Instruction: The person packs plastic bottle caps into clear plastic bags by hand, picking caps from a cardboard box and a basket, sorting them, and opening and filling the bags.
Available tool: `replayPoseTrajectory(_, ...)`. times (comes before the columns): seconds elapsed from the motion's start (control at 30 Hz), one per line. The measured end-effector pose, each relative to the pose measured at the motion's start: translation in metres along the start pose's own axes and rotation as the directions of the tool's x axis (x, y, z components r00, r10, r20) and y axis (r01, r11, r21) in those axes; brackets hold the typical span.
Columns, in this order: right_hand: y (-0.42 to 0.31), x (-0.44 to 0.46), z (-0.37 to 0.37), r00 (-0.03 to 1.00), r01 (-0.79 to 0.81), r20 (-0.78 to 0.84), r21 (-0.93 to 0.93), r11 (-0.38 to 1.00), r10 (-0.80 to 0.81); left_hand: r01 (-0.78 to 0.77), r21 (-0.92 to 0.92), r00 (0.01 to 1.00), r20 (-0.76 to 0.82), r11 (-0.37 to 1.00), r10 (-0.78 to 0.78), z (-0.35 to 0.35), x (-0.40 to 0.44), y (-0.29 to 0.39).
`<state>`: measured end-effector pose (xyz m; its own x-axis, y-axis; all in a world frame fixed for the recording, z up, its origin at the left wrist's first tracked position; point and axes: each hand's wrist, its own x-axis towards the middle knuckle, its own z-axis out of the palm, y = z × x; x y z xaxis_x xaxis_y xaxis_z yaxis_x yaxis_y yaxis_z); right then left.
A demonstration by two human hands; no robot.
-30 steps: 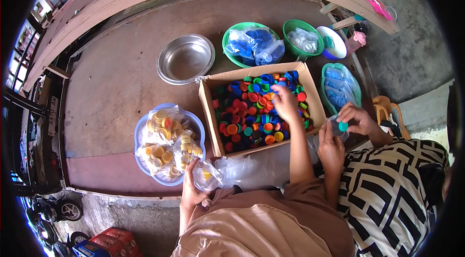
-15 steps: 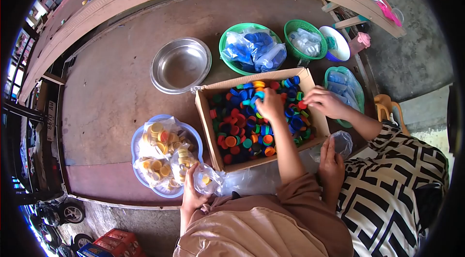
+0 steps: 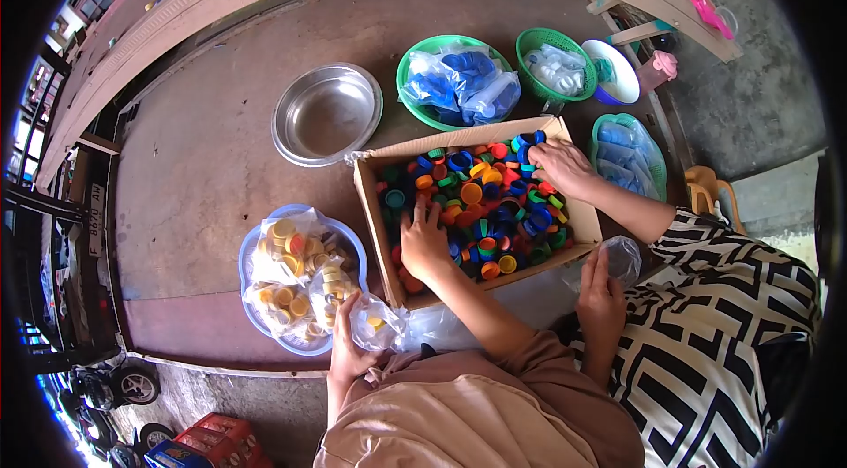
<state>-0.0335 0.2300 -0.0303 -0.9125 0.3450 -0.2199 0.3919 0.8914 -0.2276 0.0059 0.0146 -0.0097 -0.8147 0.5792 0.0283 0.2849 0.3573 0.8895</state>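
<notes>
My left hand (image 3: 349,348) grips the side of a clear plastic bag (image 3: 378,325) with a yellow cap inside, close to the blue basin. My right hand (image 3: 425,240) is inside the cardboard box (image 3: 399,293), at its left part, fingers apart on the loose bottle caps (image 3: 471,194). These caps are red, blue, green, orange and yellow. Partly hidden among them are the fingertips, with no cap seen held. In the blue basin (image 3: 244,281) lie several clear bags of yellow caps (image 3: 284,296).
A co-worker's hand (image 3: 565,170) reaches into the box's right side; their other hand (image 3: 603,302) holds a clear bag (image 3: 623,262). Behind the box stand a steel bowl (image 3: 328,115), a green basin (image 3: 404,71) with bagged blue caps, and a green basket (image 3: 522,46). Another basket (image 3: 660,170) stands right.
My right hand has moved left across the box, away from the teal and blue caps it held, and its fingers have spread. The co-worker's hand has shifted left over the caps.
</notes>
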Motion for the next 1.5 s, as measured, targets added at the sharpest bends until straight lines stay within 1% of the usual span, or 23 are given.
replayPoseTrajectory(0.07,0.002,-0.010,-0.013,0.990,0.131,0.056,0.000,0.991,-0.131,-0.011,0.017,1.000,-0.012,1.000,0.011,0.001,-0.001,-0.004)
replayPoseTrajectory(0.1,0.007,-0.013,-0.018,0.979,0.154,0.109,0.136,0.979,-0.170,-0.006,0.009,1.000,-0.011,1.000,0.006,0.000,-0.002,-0.003)
replayPoseTrajectory(0.2,0.041,-0.008,-0.043,0.975,0.199,-0.014,0.495,0.846,-0.222,0.021,-0.025,1.000,-0.008,0.999,-0.022,-0.002,-0.003,-0.001)
replayPoseTrajectory(0.23,0.063,0.003,-0.039,0.962,0.273,-0.161,0.503,0.820,-0.221,0.037,-0.042,0.999,-0.007,0.998,-0.037,-0.003,-0.006,-0.005)
replayPoseTrajectory(0.27,0.077,0.007,-0.059,0.981,0.168,-0.172,0.561,0.811,-0.084,0.053,-0.059,0.999,-0.005,0.997,-0.054,-0.003,-0.008,-0.007)
replayPoseTrajectory(0.33,0.109,0.025,-0.089,0.981,-0.072,-0.124,0.475,0.877,0.148,0.068,-0.062,0.998,-0.010,0.996,-0.069,-0.004,-0.008,-0.007)
replayPoseTrajectory(0.4,0.154,0.061,-0.058,0.940,-0.126,-0.227,0.466,0.876,0.255,0.064,-0.041,0.998,0.000,0.997,-0.064,-0.003,-0.008,-0.007)
replayPoseTrajectory(0.5,0.169,0.094,-0.025,0.983,-0.079,-0.119,0.410,0.909,0.139,0.032,0.004,0.999,0.023,0.999,-0.032,-0.003,-0.005,-0.007)
replayPoseTrajectory(0.53,0.166,0.096,-0.015,0.972,-0.043,-0.221,0.154,0.987,0.077,0.028,0.003,0.999,0.026,1.000,-0.028,-0.003,-0.004,-0.006)
replayPoseTrajectory(0.67,0.150,0.097,0.003,0.968,-0.167,-0.127,0.319,0.933,0.217,-0.019,0.057,1.000,0.003,0.998,0.019,-0.003,0.000,-0.001)
replayPoseTrajectory(0.7,0.134,0.086,-0.018,0.971,-0.236,0.040,0.307,0.922,0.235,-0.019,0.058,1.000,0.005,0.998,0.019,-0.002,0.000,-0.001)
replayPoseTrajectory(0.8,0.103,0.061,-0.020,0.968,-0.179,-0.132,0.235,0.955,0.214,-0.023,0.067,1.000,0.012,0.997,0.022,0.000,0.000,-0.002)
replayPoseTrajectory(0.87,0.090,0.054,-0.011,0.954,-0.049,-0.294,0.058,0.997,0.064,-0.037,0.087,0.999,0.014,0.996,0.036,0.002,0.001,0.000)
replayPoseTrajectory(0.93,0.065,0.040,-0.017,0.971,-0.021,-0.237,0.017,1.000,0.025,-0.028,0.081,0.999,0.024,0.996,0.026,0.002,0.002,0.002)
replayPoseTrajectory(1.0,0.040,0.029,-0.010,0.982,-0.011,-0.189,0.076,0.997,0.025,-0.024,0.076,0.999,0.029,0.997,0.022,0.002,0.003,0.006)
replayPoseTrajectory(1.07,0.026,0.028,0.008,0.973,-0.061,-0.229,-0.111,0.992,0.034,-0.024,0.071,0.999,0.025,0.997,0.022,0.002,0.003,0.009)
replayPoseTrajectory(1.13,0.017,0.023,0.002,0.974,-0.009,-0.228,-0.080,0.997,-0.009,0.005,0.053,1.000,0.023,0.999,-0.007,0.002,0.001,0.006)
replayPoseTrajectory(1.23,0.002,0.009,-0.018,0.999,0.045,0.020,0.151,0.987,-0.049,0.026,0.044,0.999,0.027,0.999,-0.027,-0.001,-0.004,-0.002)
replayPoseTrajectory(1.33,0.001,-0.005,-0.013,0.979,0.164,-0.153,0.180,0.970,-0.137,0.025,0.027,0.999,0.022,0.999,-0.025,-0.002,-0.005,-0.004)
replayPoseTrajectory(1.4,0.011,-0.016,-0.029,0.969,0.207,-0.188,0.259,0.943,-0.161,0.034,0.013,0.999,0.019,0.999,-0.035,-0.002,-0.005,-0.003)
replayPoseTrajectory(1.43,0.020,-0.014,-0.042,0.989,0.150,-0.050,0.365,0.919,-0.142,0.045,0.008,0.999,0.021,0.999,-0.045,-0.002,-0.005,-0.001)
replayPoseTrajectory(1.47,0.029,-0.018,-0.054,0.985,0.157,-0.135,0.428,0.890,-0.109,0.057,0.003,0.998,0.022,0.998,-0.057,-0.003,-0.005,0.000)
replayPoseTrajectory(1.5,0.042,-0.019,-0.055,0.955,0.181,-0.288,0.396,0.901,-0.065,0.053,-0.005,0.998,0.026,0.999,-0.053,-0.003,-0.005,-0.001)
